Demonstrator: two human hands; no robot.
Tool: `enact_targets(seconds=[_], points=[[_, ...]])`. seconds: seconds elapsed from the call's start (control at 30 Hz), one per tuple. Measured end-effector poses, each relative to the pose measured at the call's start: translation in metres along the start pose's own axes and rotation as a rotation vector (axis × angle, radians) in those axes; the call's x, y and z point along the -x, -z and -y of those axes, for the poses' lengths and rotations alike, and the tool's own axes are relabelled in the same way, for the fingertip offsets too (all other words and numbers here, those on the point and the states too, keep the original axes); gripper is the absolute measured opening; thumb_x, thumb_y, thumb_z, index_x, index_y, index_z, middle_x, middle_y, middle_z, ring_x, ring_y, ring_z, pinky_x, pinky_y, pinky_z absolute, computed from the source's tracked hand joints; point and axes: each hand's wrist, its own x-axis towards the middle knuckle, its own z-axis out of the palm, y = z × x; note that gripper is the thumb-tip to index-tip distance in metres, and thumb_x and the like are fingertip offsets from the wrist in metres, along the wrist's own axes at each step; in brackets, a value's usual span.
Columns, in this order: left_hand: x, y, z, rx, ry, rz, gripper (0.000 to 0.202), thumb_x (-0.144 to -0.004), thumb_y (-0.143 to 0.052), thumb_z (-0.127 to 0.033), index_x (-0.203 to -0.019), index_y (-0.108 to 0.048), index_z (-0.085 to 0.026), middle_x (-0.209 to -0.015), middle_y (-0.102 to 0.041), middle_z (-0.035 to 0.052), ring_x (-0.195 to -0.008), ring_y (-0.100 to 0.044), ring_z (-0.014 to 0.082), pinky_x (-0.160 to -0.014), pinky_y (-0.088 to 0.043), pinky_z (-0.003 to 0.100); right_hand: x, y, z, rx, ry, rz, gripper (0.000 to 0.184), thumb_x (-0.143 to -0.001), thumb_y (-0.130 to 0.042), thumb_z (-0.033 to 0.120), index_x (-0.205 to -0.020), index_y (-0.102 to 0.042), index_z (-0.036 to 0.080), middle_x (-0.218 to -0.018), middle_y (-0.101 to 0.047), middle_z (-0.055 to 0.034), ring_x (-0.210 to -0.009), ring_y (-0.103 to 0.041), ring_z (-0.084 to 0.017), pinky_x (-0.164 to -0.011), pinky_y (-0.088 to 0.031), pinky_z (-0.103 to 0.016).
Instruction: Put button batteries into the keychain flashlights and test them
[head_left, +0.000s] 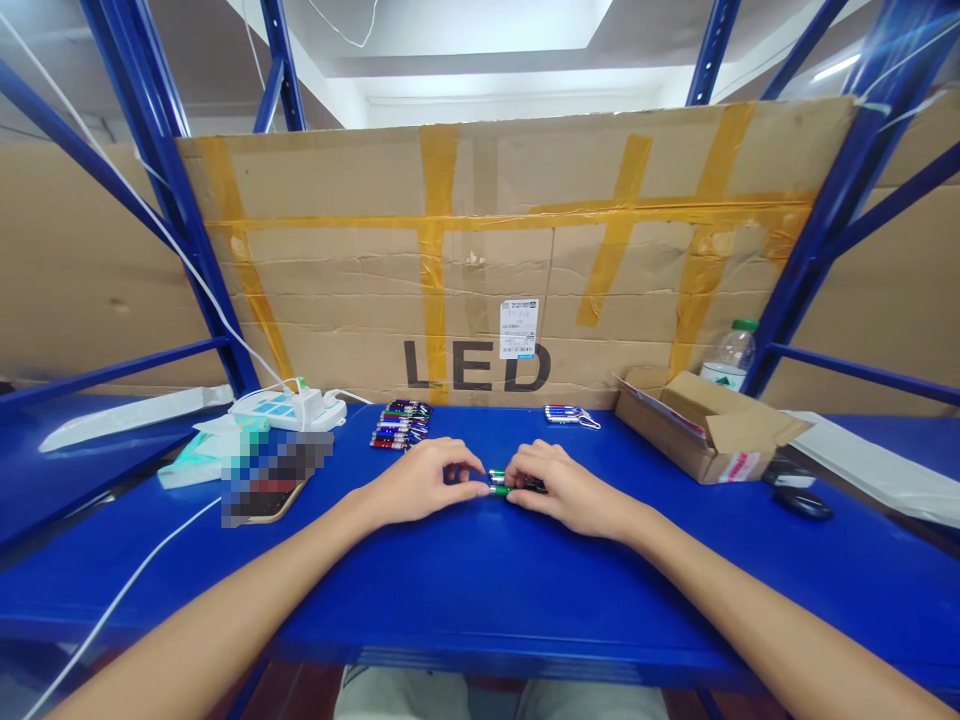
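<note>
Both my hands rest on the blue table (480, 590), meeting at its middle. My left hand (420, 482) is closed in a pinch on one end of a small green keychain flashlight (501, 483). My right hand (562, 488) is closed over the other end of the same flashlight. Behind my left hand lies a neat pile of several small coloured flashlights (400, 424). A smaller bunch of flashlights with key rings (570, 415) lies behind my right hand.
An open cardboard box (705, 435) and a plastic bottle (731, 355) stand at the right. A white power strip (289, 408), a tissue pack (206, 455) and a blurred phone (274, 478) lie at the left. A taped cardboard sheet (495, 260) marked LED walls the back. A dark mouse (802, 502) lies far right.
</note>
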Motion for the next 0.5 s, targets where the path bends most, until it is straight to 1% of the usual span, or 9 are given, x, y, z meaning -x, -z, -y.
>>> enact_targets(seconds=[0.07,0.17,0.27,0.4,0.5], points=[[0.0,-0.005,-0.004,0.005,-0.02,0.014,0.035,-0.103,-0.071,-0.055,-0.11,-0.078,-0.022,-0.095,-0.075,0.0046,-0.088,-0.069,0.0204,-0.083,-0.052,0.033,0.0,-0.001,0.001,-0.02,0.018,-0.009,0.012,-0.109,-0.064,0.035,-0.105,-0.064,0.024,-0.109,-0.071,-0.0062,-0.105,-0.059,-0.027,-0.094,-0.044,-0.042],[0.0,-0.011,-0.007,0.011,-0.028,0.022,0.033,-0.105,-0.069,-0.053,-0.109,-0.078,-0.022,-0.096,-0.075,0.0048,-0.089,-0.07,0.0205,-0.083,-0.052,0.032,0.001,-0.003,0.003,-0.025,0.028,-0.017,0.012,-0.11,-0.062,0.036,-0.107,-0.063,0.025,-0.109,-0.07,-0.0061,-0.105,-0.059,-0.026,-0.094,-0.044,-0.042],[0.0,-0.014,-0.007,0.015,-0.052,0.027,0.03,-0.109,-0.063,-0.048,-0.111,-0.076,-0.021,-0.099,-0.076,0.0054,-0.091,-0.07,0.0208,-0.086,-0.052,0.033,0.002,-0.005,0.005,-0.026,0.035,-0.019,0.015,-0.111,-0.059,0.039,-0.107,-0.061,0.025,-0.108,-0.069,-0.0059,-0.104,-0.058,-0.026,-0.094,-0.044,-0.041],[-0.001,-0.01,-0.005,0.005,-0.026,-0.014,0.029,-0.11,-0.061,-0.047,-0.112,-0.074,-0.021,-0.101,-0.075,0.0054,-0.092,-0.069,0.0209,-0.086,-0.053,0.033,0.003,-0.006,0.007,-0.027,0.011,-0.062,0.02,-0.113,-0.054,0.044,-0.111,-0.061,0.026,-0.107,-0.07,-0.0059,-0.102,-0.059,-0.026,-0.095,-0.045,-0.041],[-0.001,-0.005,0.0,0.004,-0.004,-0.038,0.027,-0.11,-0.061,-0.045,-0.112,-0.072,-0.021,-0.102,-0.075,0.005,-0.093,-0.068,0.021,-0.088,-0.053,0.033,0.002,-0.003,0.005,-0.02,-0.002,-0.085,0.025,-0.113,-0.052,0.048,-0.117,-0.065,0.027,-0.107,-0.072,-0.0066,-0.102,-0.061,-0.026,-0.096,-0.046,-0.042]])
